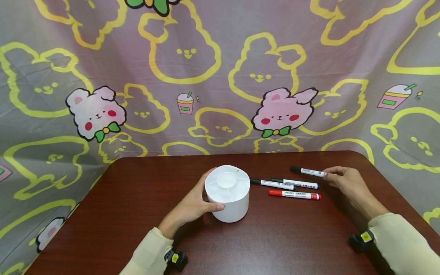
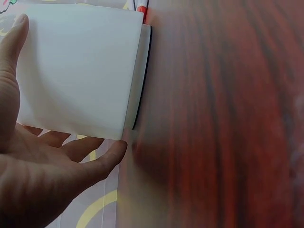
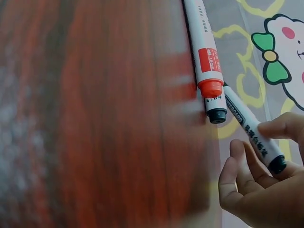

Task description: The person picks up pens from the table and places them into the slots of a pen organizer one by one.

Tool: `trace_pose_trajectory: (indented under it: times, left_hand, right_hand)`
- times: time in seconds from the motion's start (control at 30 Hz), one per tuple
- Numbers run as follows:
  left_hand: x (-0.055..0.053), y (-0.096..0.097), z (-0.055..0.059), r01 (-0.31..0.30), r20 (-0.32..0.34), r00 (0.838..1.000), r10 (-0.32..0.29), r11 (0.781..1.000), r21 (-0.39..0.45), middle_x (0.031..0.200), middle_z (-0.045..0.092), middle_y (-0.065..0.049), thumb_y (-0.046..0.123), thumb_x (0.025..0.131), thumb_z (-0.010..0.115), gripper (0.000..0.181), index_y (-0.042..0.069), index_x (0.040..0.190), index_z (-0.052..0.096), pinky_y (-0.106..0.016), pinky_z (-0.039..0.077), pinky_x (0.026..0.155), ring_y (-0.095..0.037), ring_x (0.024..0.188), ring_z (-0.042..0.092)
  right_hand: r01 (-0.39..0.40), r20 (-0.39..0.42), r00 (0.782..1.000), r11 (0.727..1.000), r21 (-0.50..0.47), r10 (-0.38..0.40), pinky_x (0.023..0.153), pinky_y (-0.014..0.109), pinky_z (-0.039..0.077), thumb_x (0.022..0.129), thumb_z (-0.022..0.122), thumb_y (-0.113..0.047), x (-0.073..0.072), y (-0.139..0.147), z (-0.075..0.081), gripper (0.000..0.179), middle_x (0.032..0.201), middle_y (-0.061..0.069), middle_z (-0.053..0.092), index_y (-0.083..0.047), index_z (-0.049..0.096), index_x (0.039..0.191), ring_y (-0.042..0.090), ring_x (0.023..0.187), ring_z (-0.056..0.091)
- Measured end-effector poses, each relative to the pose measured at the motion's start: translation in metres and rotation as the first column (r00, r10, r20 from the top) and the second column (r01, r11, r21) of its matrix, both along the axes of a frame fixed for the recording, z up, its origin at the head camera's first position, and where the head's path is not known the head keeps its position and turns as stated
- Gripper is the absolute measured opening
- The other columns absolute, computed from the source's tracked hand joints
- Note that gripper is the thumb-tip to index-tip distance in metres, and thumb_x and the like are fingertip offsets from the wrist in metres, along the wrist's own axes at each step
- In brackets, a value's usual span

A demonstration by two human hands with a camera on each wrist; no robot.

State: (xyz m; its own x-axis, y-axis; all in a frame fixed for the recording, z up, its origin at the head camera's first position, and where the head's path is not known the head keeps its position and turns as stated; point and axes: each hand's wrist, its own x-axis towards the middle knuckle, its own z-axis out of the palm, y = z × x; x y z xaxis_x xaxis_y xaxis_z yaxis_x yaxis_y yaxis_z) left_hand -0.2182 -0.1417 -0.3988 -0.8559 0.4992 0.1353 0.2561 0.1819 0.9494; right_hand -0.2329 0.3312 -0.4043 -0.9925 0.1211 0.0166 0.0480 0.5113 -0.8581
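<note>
White container [image 1: 237,208] gripped in the left hand [image 1: 196,206], the right hand [image 1: 350,187] pinches a black-capped marker [image 1: 311,172] to the container's right; whether raised is hard to judge. A level draw, clear of the red marker [image 1: 295,194], looks wisest. The far edge of the table [image 1: 275,233] runs behind the container; open room lies in front.

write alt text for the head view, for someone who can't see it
A person's left grip holds a white container with a divided top at a dark brown table, while the right grip pinches the end of a black-capped marker. Three more markers, one red-capped, lie between; a cartoon-print cloth hangs behind.
</note>
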Motion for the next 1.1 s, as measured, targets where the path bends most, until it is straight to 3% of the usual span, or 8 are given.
trace_pose_trajectory:
  times: [0.27,0.57,0.7,0.8,0.9,1.03,1.1]
  left_hand:
    - [0.000,0.002,0.000,-0.002,-0.002,1.000,0.002,1.000,-0.002,0.160,0.042,-0.010,0.020,0.080,0.093,0.110,0.021,0.165,0.024,-0.043,0.041,0.114,-0.029,0.141,0.045]
    - [0.001,0.003,0.000,0.021,0.000,1.000,-0.021,0.999,0.040,0.159,0.042,-0.015,0.018,0.081,0.092,0.109,0.018,0.165,0.023,-0.032,0.047,0.106,-0.031,0.140,0.046]
    - [0.001,0.004,0.001,0.022,0.006,1.000,-0.022,0.999,0.047,0.159,0.042,-0.015,0.019,0.081,0.092,0.109,0.018,0.166,0.023,-0.030,0.049,0.105,-0.031,0.139,0.047]
    - [0.002,0.004,0.001,0.020,0.011,1.000,-0.020,0.999,0.048,0.159,0.042,-0.015,0.019,0.081,0.092,0.110,0.019,0.166,0.022,-0.029,0.049,0.104,-0.031,0.139,0.047]
    - [0.002,0.004,0.001,0.018,0.017,1.000,-0.019,0.999,0.046,0.159,0.042,-0.015,0.019,0.081,0.092,0.110,0.019,0.166,0.022,-0.029,0.049,0.104,-0.031,0.139,0.047]
    - [0.002,0.003,0.001,0.019,0.018,1.000,-0.020,0.999,0.045,0.159,0.042,-0.015,0.019,0.081,0.092,0.111,0.019,0.166,0.022,-0.030,0.048,0.105,-0.030,0.139,0.047]
    - [0.002,0.003,0.001,0.019,0.016,1.000,-0.019,0.999,0.044,0.159,0.042,-0.015,0.020,0.081,0.093,0.111,0.019,0.166,0.022,-0.032,0.048,0.106,-0.030,0.139,0.047]
  right_hand:
    - [0.031,-0.047,0.998,0.994,-0.102,-0.036,0.072,0.017,0.057,0.102,0.068,-0.018,0.001,-0.002,0.003,0.031,0.085,-0.019,0.071,0.010,0.069,0.114,0.000,0.081,0.067]
    - [0.075,-0.108,0.990,0.989,-0.129,-0.089,0.072,0.016,0.058,0.103,0.068,-0.018,0.003,-0.004,0.004,0.025,0.090,-0.020,0.067,0.004,0.066,0.115,-0.003,0.083,0.068]
    - [0.082,-0.142,0.983,0.972,-0.220,-0.115,0.072,0.015,0.058,0.101,0.070,-0.015,0.003,-0.006,0.006,0.013,0.088,-0.022,0.067,-0.005,0.067,0.110,-0.004,0.082,0.068]
    - [0.044,-0.182,0.977,0.934,-0.355,-0.115,0.071,0.015,0.059,0.099,0.071,-0.008,0.004,-0.007,0.009,0.006,0.087,-0.019,0.070,-0.009,0.068,0.104,-0.003,0.081,0.070]
    - [-0.024,-0.236,0.966,0.867,-0.498,-0.110,0.071,0.017,0.060,0.096,0.071,0.000,0.004,-0.009,0.011,0.008,0.088,-0.013,0.073,-0.007,0.069,0.101,-0.001,0.081,0.072]
    - [-0.106,-0.298,0.949,0.786,-0.610,-0.104,0.074,0.021,0.062,0.095,0.072,0.004,0.003,-0.013,0.015,0.009,0.090,-0.006,0.074,-0.002,0.069,0.099,0.003,0.082,0.073]
    - [-0.132,-0.317,0.943,0.759,-0.638,-0.102,0.075,0.023,0.062,0.094,0.073,0.005,0.003,-0.016,0.017,0.009,0.091,-0.004,0.073,-0.001,0.068,0.099,0.004,0.083,0.073]
